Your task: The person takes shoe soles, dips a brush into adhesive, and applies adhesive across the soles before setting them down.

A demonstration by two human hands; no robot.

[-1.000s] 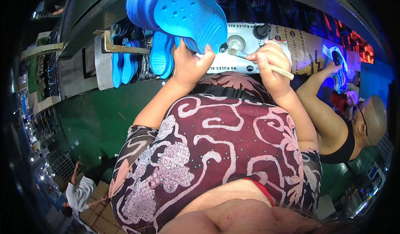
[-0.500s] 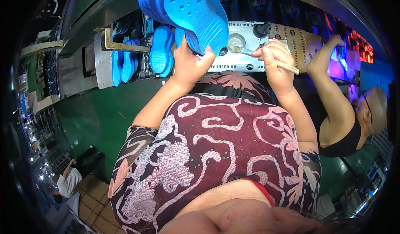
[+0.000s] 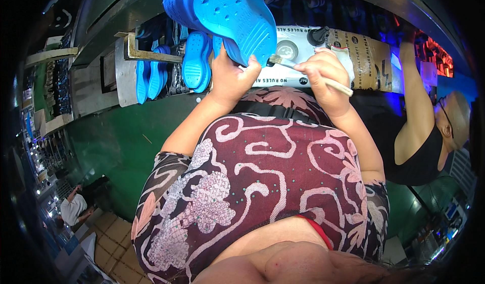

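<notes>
My left hand (image 3: 235, 77) is closed on the near end of a bright blue clog (image 3: 235, 18) with small holes on its inner sole, held tilted above the bench. A paintbrush (image 3: 339, 86) with a pale handle is gripped between the fingers of my right hand (image 3: 326, 77). Its bristles reach the clog's right edge near my left thumb, by a small black piece; whether they touch cannot be made out. Just beyond the brush is a small round clear dish (image 3: 287, 50).
A black cone-shaped object (image 3: 318, 36) stands past the dish on the printed covering (image 3: 295, 79). More blue clogs (image 3: 194, 64) rest at left, beside a wooden bar (image 3: 154, 57). A co-worker (image 3: 419, 132) reaches forward at right. Another person (image 3: 75, 207) is far lower left.
My right hand has brought the brush from the dish leftward to the clog's edge. The clog has barely shifted. The co-worker's arm at right has straightened forward.
</notes>
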